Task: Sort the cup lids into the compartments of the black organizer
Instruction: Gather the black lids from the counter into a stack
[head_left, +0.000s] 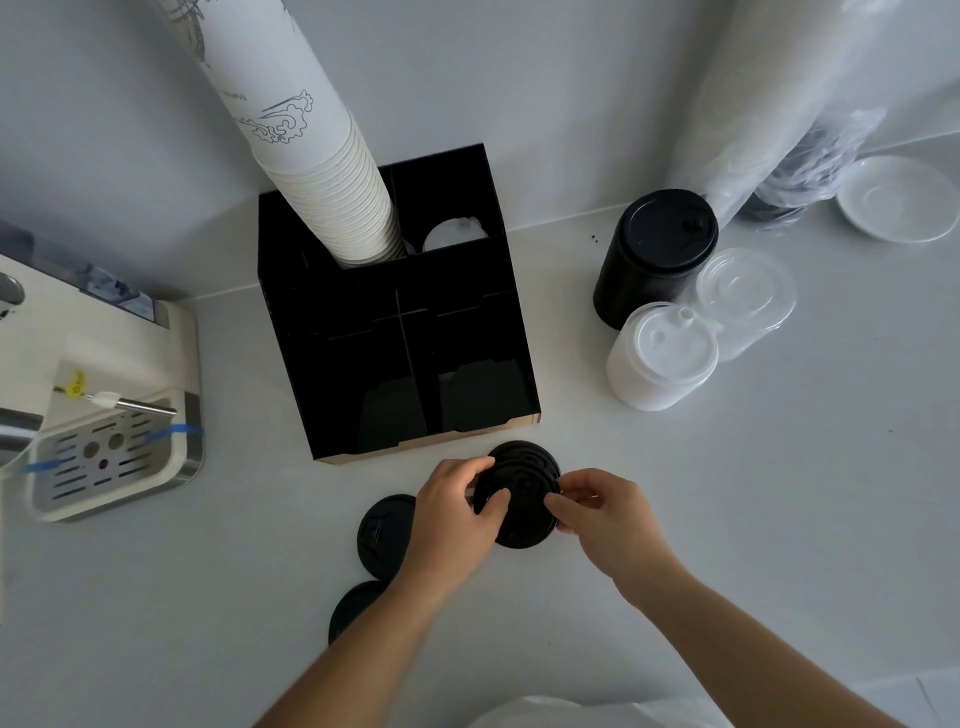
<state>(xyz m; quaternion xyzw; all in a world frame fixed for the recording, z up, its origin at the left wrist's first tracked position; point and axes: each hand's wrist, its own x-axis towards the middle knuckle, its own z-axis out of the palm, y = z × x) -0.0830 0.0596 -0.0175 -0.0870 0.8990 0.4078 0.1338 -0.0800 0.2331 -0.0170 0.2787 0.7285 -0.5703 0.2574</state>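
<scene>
The black organizer (322, 312) stands on the white counter, with a tall stack of paper cups (332, 197) in its back left compartment and white lids (454, 234) in the back right one. Just in front of it, both hands grip a stack of black cup lids (522, 486): my left hand (454, 514) on its left edge, my right hand (602, 514) on its right edge. Two more black lids lie on the counter, one (382, 535) partly under my left wrist and another (353, 608) nearer me.
To the right stand a black lid stack (654, 254), a white lid stack (660, 358) and clear lids (745, 296). Bagged cup sleeves (769, 104) and a white saucer (898, 200) sit at the back right. A coffee machine drip tray (104, 457) is at the left.
</scene>
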